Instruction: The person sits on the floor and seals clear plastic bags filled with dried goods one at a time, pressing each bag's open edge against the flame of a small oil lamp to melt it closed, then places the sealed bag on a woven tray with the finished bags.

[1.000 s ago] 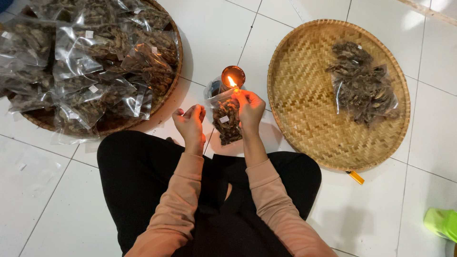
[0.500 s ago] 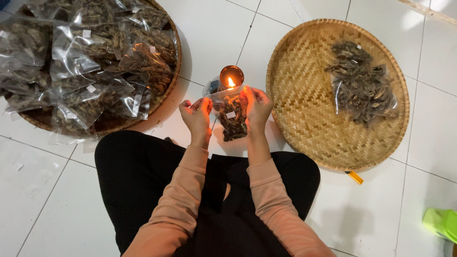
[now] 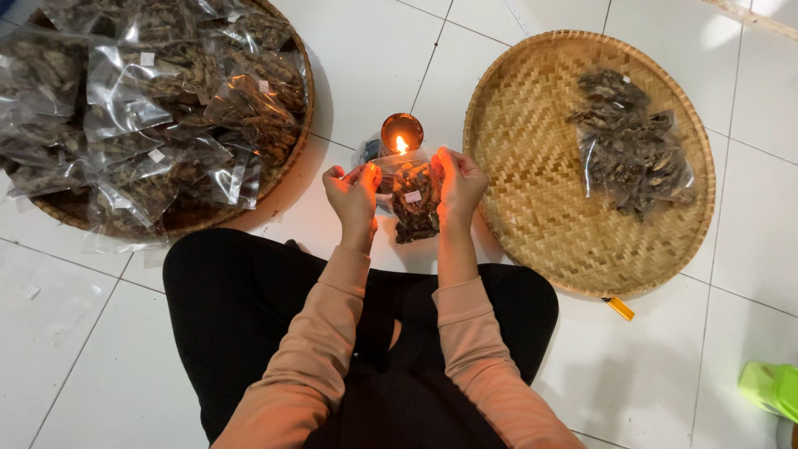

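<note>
Far left: round woven tray (image 3: 287,179) heaped with sealed clear bags of dried brown pieces (image 3: 158,108), resting on the white tiled floor (image 3: 374,50). Centre: left hand (image 3: 353,193) pinching the left top corner of a small clear bag of dried pieces (image 3: 414,204), fingers pressed together on the plastic. Bag held upright, mouth stretched level just beside the flame of a small candle cup (image 3: 401,133) standing on the floor. Right hand (image 3: 460,185) pinching the opposite corner, grip likewise closed on the film. Apparently the sealing step: open edge being brought to the flame. Next, by judgement: steady, even travel of the edge past the flame, close enough to fuse, fingers kept clear of the heat. Right: second woven tray (image 3: 532,208), holding only a few filled bags (image 3: 632,154). Beside its lower rim, a small yellow lighter-like object (image 3: 619,308).
</note>
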A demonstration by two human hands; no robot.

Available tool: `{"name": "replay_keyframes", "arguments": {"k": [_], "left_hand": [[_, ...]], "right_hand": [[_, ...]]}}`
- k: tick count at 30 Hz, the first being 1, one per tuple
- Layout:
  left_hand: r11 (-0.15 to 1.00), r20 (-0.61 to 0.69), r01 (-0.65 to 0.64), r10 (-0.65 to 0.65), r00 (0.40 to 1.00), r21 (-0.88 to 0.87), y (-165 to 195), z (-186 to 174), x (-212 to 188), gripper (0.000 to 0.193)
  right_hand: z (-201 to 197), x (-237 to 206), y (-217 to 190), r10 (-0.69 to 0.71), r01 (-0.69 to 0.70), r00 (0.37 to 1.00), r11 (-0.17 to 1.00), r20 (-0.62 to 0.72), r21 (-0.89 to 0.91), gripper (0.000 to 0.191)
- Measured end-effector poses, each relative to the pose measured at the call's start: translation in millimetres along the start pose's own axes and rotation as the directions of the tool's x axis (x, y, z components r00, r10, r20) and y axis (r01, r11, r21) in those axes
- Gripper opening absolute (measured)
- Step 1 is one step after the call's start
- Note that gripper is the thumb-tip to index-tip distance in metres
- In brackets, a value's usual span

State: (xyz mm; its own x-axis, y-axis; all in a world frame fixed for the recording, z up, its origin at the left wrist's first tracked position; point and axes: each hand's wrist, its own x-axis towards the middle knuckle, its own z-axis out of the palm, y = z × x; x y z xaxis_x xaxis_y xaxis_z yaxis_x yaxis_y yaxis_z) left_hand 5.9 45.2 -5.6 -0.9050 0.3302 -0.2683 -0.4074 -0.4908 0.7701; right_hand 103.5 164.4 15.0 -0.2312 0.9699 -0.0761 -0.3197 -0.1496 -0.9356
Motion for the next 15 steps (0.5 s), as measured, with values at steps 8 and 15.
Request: {"name": "replay_keyframes", "arguments": {"k": [8,15], "left_hand": [[0.999,0.051,-0.009,0.007,0.999,0.039,0,11,-7,0.049],[0.993,0.066,-0.071,0.065,0.996,0.098,-11,19,-2,0.049]], "right_hand": [[-8,6,-7,0.076,-0.075,0.993,0.997,-0.086,0.021,0.01],[-19,10,-6,0.001,-0.001,0.998,1.0,-0.068,-0.011,0.008]]}}
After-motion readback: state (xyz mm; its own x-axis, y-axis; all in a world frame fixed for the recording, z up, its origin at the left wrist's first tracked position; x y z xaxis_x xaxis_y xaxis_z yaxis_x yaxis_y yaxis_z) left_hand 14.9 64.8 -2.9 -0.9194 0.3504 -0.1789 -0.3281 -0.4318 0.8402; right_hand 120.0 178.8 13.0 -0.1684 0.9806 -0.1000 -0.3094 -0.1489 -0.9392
